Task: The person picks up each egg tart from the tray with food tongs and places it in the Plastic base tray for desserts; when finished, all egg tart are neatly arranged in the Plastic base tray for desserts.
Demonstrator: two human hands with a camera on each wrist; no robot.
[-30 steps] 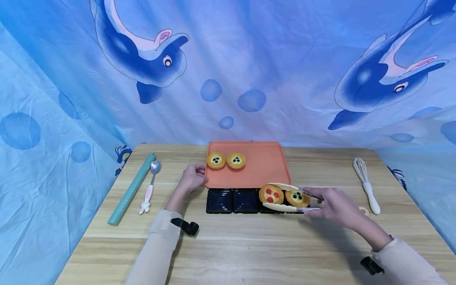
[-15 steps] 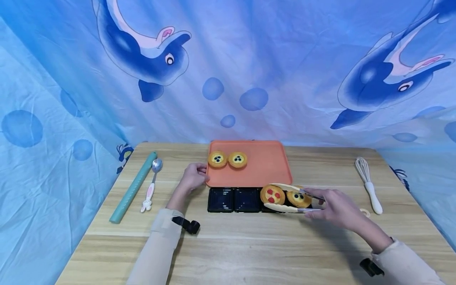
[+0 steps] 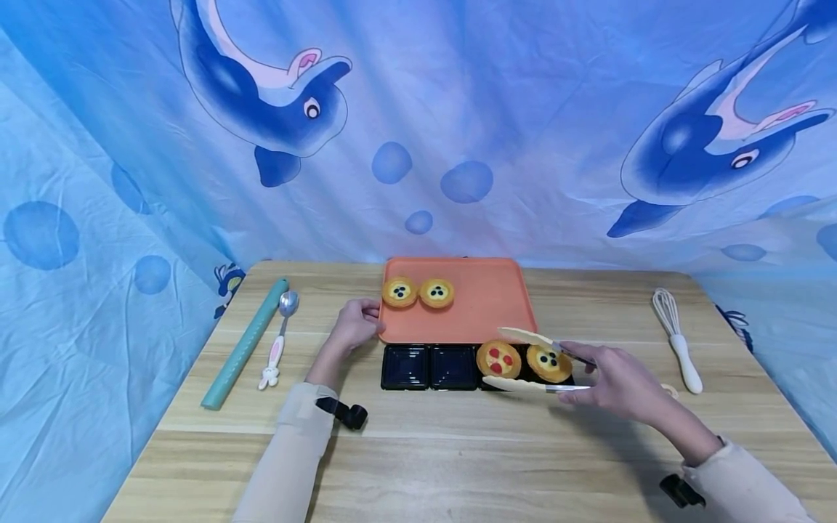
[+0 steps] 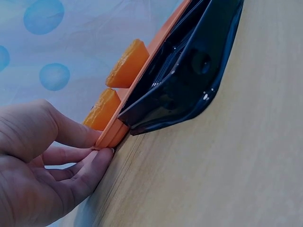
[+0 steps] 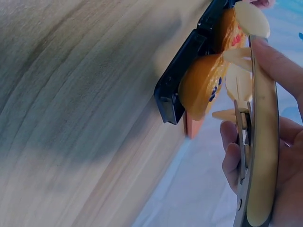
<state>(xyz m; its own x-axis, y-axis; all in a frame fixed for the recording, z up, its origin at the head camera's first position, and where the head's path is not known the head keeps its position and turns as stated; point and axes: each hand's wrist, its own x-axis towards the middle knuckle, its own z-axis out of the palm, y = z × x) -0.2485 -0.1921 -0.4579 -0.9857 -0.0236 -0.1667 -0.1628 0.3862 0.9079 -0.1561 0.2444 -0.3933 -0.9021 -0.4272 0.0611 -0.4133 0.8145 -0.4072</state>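
Observation:
My left hand (image 3: 356, 324) pinches the left rim of an orange tray (image 3: 487, 301), thumb on top and fingers beneath in the left wrist view. Two egg tarts (image 3: 436, 293) with dark berries lie at the tray's left side. In front sits a black baking mould (image 3: 405, 367) with a row of square cups. Its third cup holds a tart with red toppings (image 3: 499, 359), the rightmost a dark-berry tart (image 3: 549, 363). My right hand (image 3: 615, 381) grips a pair of tongs (image 3: 516, 384). The tongs' cream tips stand spread on either side of the red-topped tart, apart from it.
A green rolling pin (image 3: 245, 345) and a spoon with a rabbit handle (image 3: 275, 349) lie to the left. On the right lies a whisk (image 3: 676, 338). Bare wooden tabletop (image 3: 445, 457) stretches in front of the mould. A dolphin-print curtain (image 3: 523, 94) hangs behind.
The tongs' tips have spread apart and let go of the red-topped tart, which stays in the third cup. My left hand keeps its hold on the tray.

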